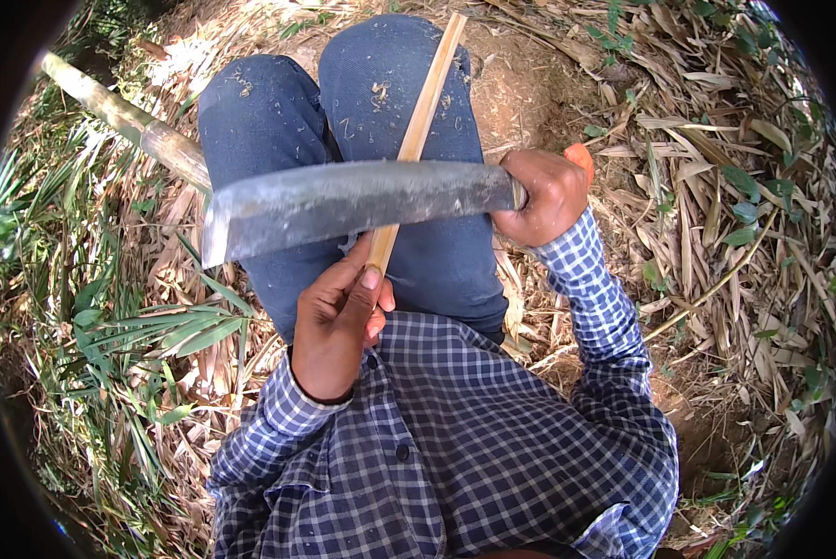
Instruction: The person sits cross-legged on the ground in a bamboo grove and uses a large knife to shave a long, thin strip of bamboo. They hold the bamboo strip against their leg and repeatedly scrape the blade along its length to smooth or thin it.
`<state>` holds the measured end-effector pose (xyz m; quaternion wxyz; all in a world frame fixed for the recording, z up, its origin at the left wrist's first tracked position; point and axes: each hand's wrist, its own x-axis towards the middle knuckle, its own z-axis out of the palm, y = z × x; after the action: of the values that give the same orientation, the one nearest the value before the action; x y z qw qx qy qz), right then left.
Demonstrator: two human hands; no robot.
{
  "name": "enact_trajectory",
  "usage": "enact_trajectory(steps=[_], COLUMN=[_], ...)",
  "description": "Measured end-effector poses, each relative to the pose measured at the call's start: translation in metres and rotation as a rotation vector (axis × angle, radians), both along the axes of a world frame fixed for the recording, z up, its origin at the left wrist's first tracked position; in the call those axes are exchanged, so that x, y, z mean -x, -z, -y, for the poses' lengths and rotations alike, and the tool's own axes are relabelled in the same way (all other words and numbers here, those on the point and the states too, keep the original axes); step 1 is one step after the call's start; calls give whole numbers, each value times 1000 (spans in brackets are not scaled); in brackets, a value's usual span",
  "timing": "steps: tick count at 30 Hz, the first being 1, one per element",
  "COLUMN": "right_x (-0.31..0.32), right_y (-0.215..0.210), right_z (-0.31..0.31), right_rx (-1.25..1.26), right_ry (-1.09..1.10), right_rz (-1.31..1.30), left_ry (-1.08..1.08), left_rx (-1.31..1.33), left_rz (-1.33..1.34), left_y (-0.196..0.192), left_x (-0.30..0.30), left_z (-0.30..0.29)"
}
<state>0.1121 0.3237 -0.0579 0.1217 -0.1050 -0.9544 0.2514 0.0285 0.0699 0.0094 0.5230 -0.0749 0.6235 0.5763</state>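
A flat, pale bamboo strip [424, 98] slants up and away over my right thigh. My left hand [337, 326] pinches its near end, thumb on top and fingers beneath. Across the strip lies the broad grey blade of a machete [343, 205], its squared tip pointing left. The blade hides the strip's middle; whether the two touch, I cannot tell. My right hand [541, 194] is wrapped around the machete's handle, whose orange end [580, 160] sticks out beyond the fist.
Shavings cling to my dark trousers [269, 121]. A thick bamboo pole [124, 121] runs from the far left to my left leg. Dry leaves [716, 242] cover the ground on the right. Green bamboo leaves [180, 331] grow beside my left arm.
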Motion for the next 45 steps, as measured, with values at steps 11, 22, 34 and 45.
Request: enact_trajectory(steps=[11,22,34,45], right_x=[12,14,21,4], right_y=[2,13,11,25], right_z=[-13,-25,-39,-51], right_rx=[-56,12,68,120], right_ry=[82,258,271,371], right_rz=[49,150,199,204], left_ry=[-41,-46,-9,-30], left_rx=[-28,-15,-27,-43], left_rz=[17,60,84,99], left_y=[-6,-7,-11,-7], left_x=[3,3,8,7], left_z=[0,2,2,-3])
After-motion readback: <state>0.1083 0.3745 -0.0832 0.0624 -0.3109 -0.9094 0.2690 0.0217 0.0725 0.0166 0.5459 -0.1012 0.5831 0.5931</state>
